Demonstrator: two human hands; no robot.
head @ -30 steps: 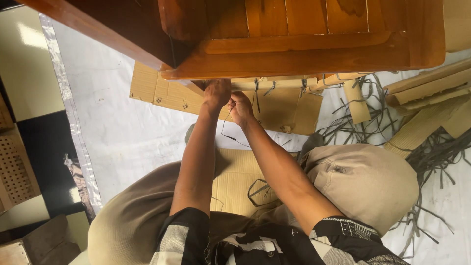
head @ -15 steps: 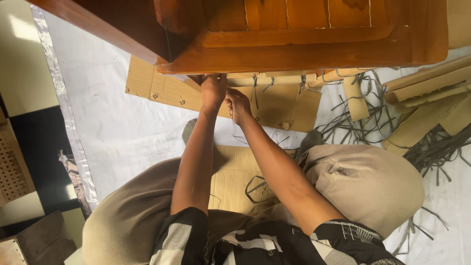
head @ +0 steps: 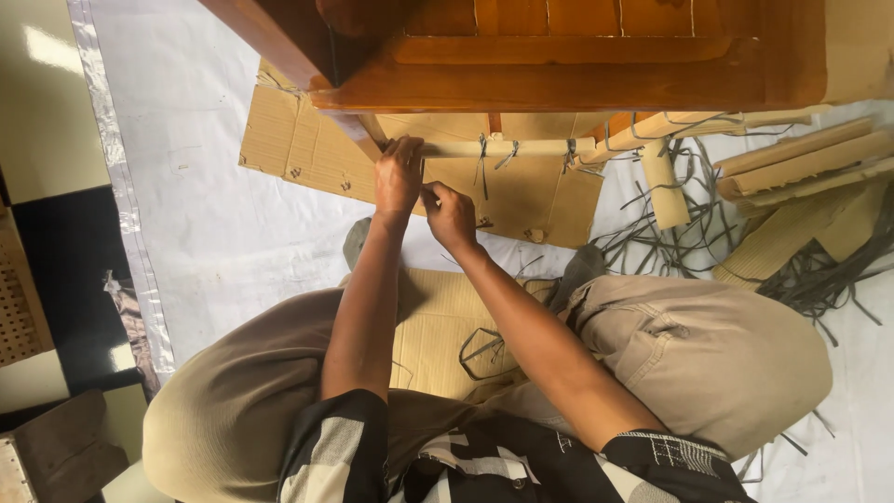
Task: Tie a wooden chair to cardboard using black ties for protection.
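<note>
Head view: I read both hands at the lower edge of the wooden furniture piece (head: 577, 79), which lies on the white floor sheet (head: 233, 214). The left hand (head: 399, 177) is closed around the near end of a cardboard-wrapped rail (head: 503, 147). That rail's long axis runs sideways from the left grip, away to the right, just under the wooden frame. The right hand (head: 451, 216) sits just beside and below the left grip, fingers pinched shut; I judge it holds a thin grey strap, but the strap itself is too fine to confirm. Two grey strap ties (head: 482, 154) ring the rail further right of both grips. The left hand is the nearer one to the rail. Flat cardboard (head: 298, 144) lies beneath the grips, and loose grey straps (head: 689, 233) lie well to the right.
</note>
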